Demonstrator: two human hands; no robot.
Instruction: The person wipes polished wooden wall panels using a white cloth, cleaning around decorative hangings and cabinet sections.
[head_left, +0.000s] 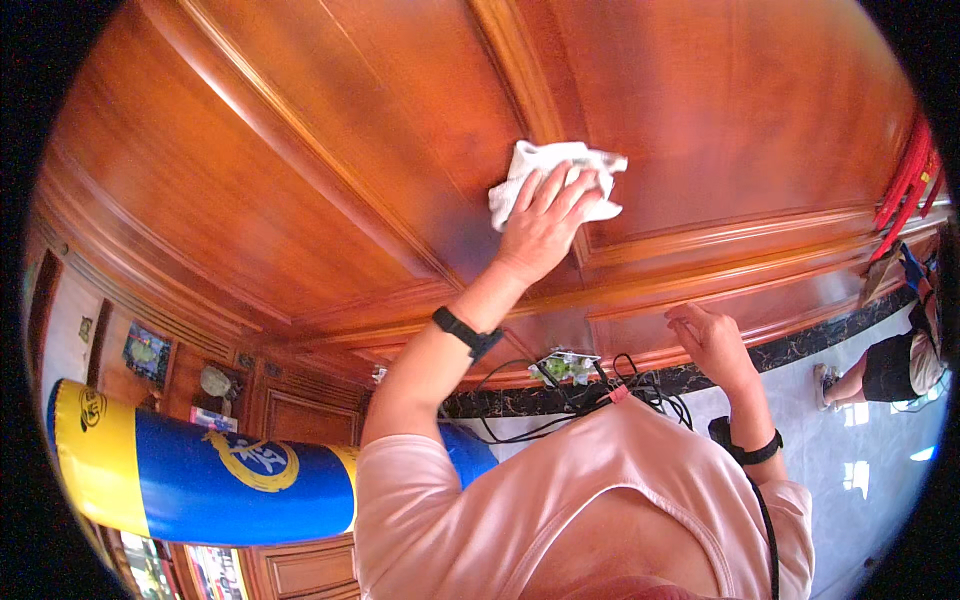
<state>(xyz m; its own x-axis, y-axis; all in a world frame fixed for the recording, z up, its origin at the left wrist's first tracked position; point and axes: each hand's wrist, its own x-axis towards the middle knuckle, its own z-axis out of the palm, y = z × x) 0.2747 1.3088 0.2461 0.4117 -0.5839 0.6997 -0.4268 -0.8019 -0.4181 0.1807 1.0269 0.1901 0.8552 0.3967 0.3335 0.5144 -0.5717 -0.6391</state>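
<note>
My left hand (541, 232) is spread over a crumpled white cloth (517, 191) and presses it flat against a varnished reddish-brown wood panel (675, 135). The cloth lies across a raised vertical moulding (517, 60) between two panels. Lower down on the right, my right hand (716, 346) holds nothing, its fingers loosely bent. It appears in front of the lower wood panelling, and whether the fingertips touch it I cannot tell. Both wrists wear black bands.
A blue and yellow inflatable column (202, 472) stands at left. Black cables (517, 431) and a wall socket plate (566, 367) lie low by a dark marble skirting (795, 345). Red tassels (911, 180) hang at far right; beyond, another person (892, 367) stands on the pale floor (817, 450).
</note>
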